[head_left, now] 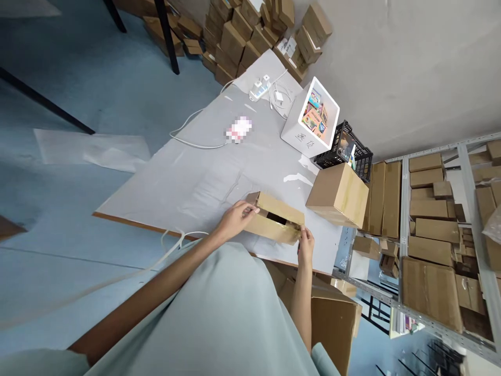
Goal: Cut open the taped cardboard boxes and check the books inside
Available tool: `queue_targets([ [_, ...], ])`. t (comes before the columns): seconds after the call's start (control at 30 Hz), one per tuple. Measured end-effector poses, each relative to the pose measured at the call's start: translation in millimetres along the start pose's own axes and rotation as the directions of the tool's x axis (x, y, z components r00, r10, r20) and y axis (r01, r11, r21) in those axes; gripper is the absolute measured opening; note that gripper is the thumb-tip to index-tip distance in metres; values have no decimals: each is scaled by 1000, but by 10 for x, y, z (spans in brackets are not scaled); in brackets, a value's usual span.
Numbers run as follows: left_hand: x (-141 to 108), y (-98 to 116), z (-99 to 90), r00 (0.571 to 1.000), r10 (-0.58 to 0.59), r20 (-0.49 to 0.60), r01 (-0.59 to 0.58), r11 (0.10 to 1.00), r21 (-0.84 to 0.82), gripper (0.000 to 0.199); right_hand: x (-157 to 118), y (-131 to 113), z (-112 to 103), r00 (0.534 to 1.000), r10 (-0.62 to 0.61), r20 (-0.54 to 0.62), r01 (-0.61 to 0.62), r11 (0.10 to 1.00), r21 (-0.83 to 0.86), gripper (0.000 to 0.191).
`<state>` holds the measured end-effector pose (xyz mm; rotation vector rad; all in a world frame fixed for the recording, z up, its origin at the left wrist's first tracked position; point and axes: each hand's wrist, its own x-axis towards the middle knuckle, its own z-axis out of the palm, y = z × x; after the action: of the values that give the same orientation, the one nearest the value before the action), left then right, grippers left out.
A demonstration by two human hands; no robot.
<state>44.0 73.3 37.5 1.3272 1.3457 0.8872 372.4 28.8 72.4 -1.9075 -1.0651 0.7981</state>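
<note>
A small cardboard box [270,228] rests near the table's front edge, its top flaps slightly parted over a dark gap. At the box's left end, my left hand [235,219] has its thumb and fingers pinched on the edge of the cardboard. My right hand [306,244] grips the opposite end near the corner, where the flap looks creased or torn. What the box contains is hidden in shadow.
On the grey table [188,177] stand a bigger cardboard box [337,194], a black crate [362,159] and a white foam box [291,128] holding colourful packets. A power strip [259,90] and cables lie farther back. Shelves of cartons [432,258] line the right; a large carton [332,324] is below.
</note>
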Motion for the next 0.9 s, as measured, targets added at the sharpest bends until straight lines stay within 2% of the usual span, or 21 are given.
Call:
queue_targets([
  [0.13,-91,208,86,993,120,20,-121,988,96,39,80,-230,-68,1000,-13,24,13,1000,11,71],
  [0.27,-156,301,154,957,259,130,-279,945,169,21,220,-501,-15,984,-172,52,176,981,-80,71],
  [0.37,-270,357,149,917,347,196,-383,903,195,13,395,-688,76,945,-289,153,315,930,-187,69],
  [0.47,-425,384,123,901,391,190,-425,884,197,14,627,-813,218,896,-327,301,418,851,-320,66],
  [0.57,-576,302,119,907,368,205,-407,891,201,22,831,-838,419,860,-244,448,463,743,-483,61],
  [0.67,-685,112,173,932,268,243,-329,906,265,31,935,-770,635,812,-142,566,512,640,-573,61],
  [0.8,-739,-78,314,961,167,219,-247,875,416,24,951,-649,814,791,-81,606,553,519,-652,75],
  [0.9,-720,-53,422,966,137,217,-232,831,506,22,921,-610,821,773,-65,631,580,476,-661,87],
])
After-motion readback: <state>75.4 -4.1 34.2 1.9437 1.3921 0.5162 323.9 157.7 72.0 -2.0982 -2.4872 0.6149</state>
